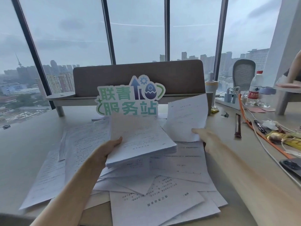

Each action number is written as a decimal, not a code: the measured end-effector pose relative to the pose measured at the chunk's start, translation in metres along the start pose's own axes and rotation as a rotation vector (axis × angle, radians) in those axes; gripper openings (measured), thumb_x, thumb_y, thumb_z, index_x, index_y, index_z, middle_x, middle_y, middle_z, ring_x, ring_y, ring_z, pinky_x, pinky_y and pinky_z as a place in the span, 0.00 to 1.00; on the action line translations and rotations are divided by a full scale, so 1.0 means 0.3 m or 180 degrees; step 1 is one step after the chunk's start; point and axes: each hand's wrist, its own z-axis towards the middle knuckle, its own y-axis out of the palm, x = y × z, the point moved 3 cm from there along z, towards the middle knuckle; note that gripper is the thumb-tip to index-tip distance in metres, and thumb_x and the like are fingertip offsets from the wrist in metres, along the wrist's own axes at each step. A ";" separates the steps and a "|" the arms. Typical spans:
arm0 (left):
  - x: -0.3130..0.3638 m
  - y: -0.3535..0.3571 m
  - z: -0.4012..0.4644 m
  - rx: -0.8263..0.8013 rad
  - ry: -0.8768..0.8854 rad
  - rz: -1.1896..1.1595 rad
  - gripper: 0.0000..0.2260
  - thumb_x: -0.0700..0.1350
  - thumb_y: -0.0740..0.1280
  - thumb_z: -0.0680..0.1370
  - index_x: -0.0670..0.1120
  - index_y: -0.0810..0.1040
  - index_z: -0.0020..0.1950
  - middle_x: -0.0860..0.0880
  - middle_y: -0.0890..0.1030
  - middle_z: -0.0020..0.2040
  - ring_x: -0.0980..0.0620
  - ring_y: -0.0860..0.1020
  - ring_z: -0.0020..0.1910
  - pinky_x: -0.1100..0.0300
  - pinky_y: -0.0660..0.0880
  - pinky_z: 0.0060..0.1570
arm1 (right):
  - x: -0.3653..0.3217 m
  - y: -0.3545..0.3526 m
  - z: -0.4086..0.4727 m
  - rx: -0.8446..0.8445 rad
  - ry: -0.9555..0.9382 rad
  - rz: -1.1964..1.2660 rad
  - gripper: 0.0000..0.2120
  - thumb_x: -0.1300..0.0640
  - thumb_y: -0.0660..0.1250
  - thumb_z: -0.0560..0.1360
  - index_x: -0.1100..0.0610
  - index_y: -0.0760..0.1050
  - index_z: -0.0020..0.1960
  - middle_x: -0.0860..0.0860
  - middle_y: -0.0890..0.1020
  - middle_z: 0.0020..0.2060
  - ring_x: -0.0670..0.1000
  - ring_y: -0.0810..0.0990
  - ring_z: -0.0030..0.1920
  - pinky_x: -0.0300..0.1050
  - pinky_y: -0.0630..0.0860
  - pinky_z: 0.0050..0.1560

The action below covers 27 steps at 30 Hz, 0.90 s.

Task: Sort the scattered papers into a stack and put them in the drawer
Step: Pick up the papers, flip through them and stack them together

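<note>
We have the gathered stack (pixel 140 144) lifted above the desk (pixel 24 144) in our left hand (pixel 109 149), its grip clamped on the near left corner with the thumb on top, while our right hand (pixel 205 137) pinches a single sheet (pixel 187 116) by its lower edge, raised just beside the stack. The sheet stands almost upright and bows, so it may fold or slip from so slight a grip; and since we hold the stack by one corner only, its far edge could sag and fan open when we lay the sheet on. Many loose papers (pixel 162 204) lie overlapping on the desk beneath, well short of sorted, and no drawer is in view. The cut-out sign (pixel 130 98) stands close behind the stack, and to the right a water bottle (pixel 254 88), an orange cable (pixel 260 136), pens (pixel 260 126) and a phone (pixel 291 165) crowd the desk where stray sheets could slide.
</note>
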 end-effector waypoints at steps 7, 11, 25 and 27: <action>-0.029 0.016 -0.004 -0.0002 0.0007 0.0152 0.08 0.43 0.65 0.81 0.39 0.77 0.54 0.42 0.85 0.37 0.46 0.84 0.30 0.54 0.81 0.26 | -0.039 0.020 -0.081 -0.0180 -0.0774 -0.1815 0.16 0.58 0.70 0.77 0.58 0.78 0.65 0.52 0.78 0.52 0.53 0.73 0.52 0.43 0.69 0.51; -0.029 0.021 0.000 -0.0003 0.0036 0.0173 0.05 0.43 0.66 0.81 0.40 0.77 0.51 0.42 0.85 0.38 0.45 0.84 0.32 0.53 0.82 0.28 | -0.052 0.025 -0.098 -0.0221 -0.0660 -0.1528 0.15 0.59 0.71 0.76 0.59 0.80 0.62 0.53 0.82 0.55 0.55 0.79 0.52 0.45 0.75 0.52; -0.022 0.015 -0.004 -0.0083 0.0059 0.0069 0.07 0.44 0.65 0.81 0.41 0.76 0.55 0.41 0.85 0.40 0.44 0.84 0.34 0.54 0.81 0.28 | -0.063 0.025 -0.104 0.0033 -0.1019 -0.1871 0.05 0.54 0.68 0.78 0.56 0.77 0.49 0.51 0.80 0.40 0.51 0.79 0.41 0.44 0.79 0.41; -0.011 0.007 -0.006 -0.0114 0.0030 -0.0031 0.08 0.44 0.64 0.82 0.40 0.76 0.55 0.41 0.85 0.36 0.45 0.84 0.30 0.56 0.80 0.24 | -0.054 0.008 -0.085 -0.0057 -0.0676 -0.1076 0.07 0.58 0.73 0.75 0.59 0.80 0.51 0.54 0.83 0.45 0.57 0.83 0.48 0.53 0.82 0.52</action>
